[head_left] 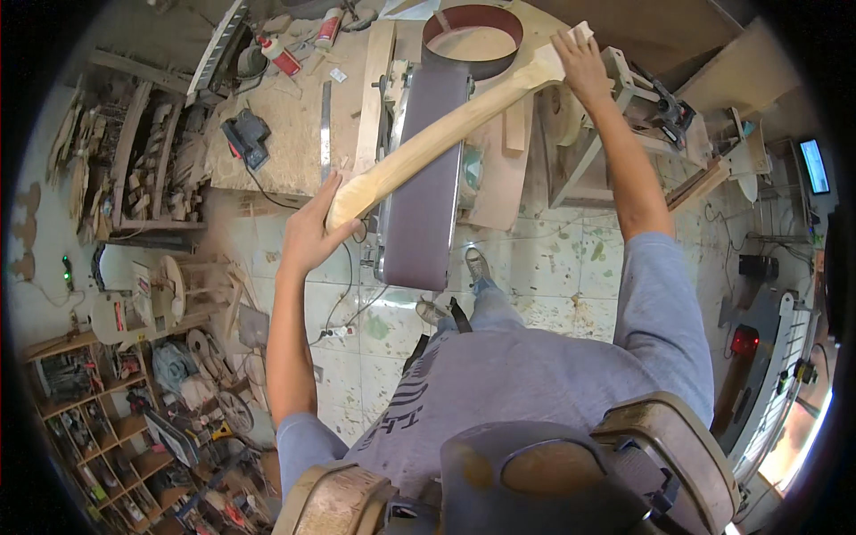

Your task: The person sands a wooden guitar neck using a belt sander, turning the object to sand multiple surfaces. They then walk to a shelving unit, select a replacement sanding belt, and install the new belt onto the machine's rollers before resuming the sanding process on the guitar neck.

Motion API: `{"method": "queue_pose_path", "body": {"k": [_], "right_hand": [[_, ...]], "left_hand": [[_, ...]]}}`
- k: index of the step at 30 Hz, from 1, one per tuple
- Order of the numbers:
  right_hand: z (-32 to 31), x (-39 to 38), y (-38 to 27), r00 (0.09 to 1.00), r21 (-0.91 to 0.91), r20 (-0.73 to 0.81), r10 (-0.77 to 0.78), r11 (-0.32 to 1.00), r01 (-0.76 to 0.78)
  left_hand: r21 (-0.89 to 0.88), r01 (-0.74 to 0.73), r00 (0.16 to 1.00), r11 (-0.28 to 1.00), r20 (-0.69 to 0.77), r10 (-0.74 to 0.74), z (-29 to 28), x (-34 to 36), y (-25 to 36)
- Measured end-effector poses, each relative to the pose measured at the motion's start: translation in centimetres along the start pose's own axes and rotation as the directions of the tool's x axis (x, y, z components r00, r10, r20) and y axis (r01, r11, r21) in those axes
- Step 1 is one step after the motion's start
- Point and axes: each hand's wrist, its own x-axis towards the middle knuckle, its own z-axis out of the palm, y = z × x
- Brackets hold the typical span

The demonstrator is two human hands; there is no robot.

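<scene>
A long pale wooden piece, shaped like a handle with a slight curve and a flared end, runs diagonally over a belt sander with a purple-brown belt. My left hand is closed on its lower-left end, thumb along the underside. My right hand grips the flared upper-right end with fingers over it. Whether the wood touches the belt I cannot tell. Behind the sander stands a round dark band with a reddish inside.
The workbench holds a black power tool, red-labelled bottles, a metal straightedge and boards. A frame with another tool stands right. Wood racks and shelves line the left; cables and a power strip lie on the floor.
</scene>
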Motion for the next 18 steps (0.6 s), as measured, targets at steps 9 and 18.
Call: {"method": "queue_pose_path", "body": {"k": [9,18], "right_hand": [[-5.5,1.5,-9.1,0.999,0.087,-0.039,0.025,0.996,-0.022],[-9.4,1.7,-15.7,0.996,0.132,-0.075,0.056,0.990,-0.045]], "left_hand": [[-0.231,0.184,0.981,0.955,-0.013,-0.192,-1.9,-7.1,-6.1],[-0.107,0.334,0.940,0.936,0.111,-0.323,-5.5,-13.0,-5.9]]}}
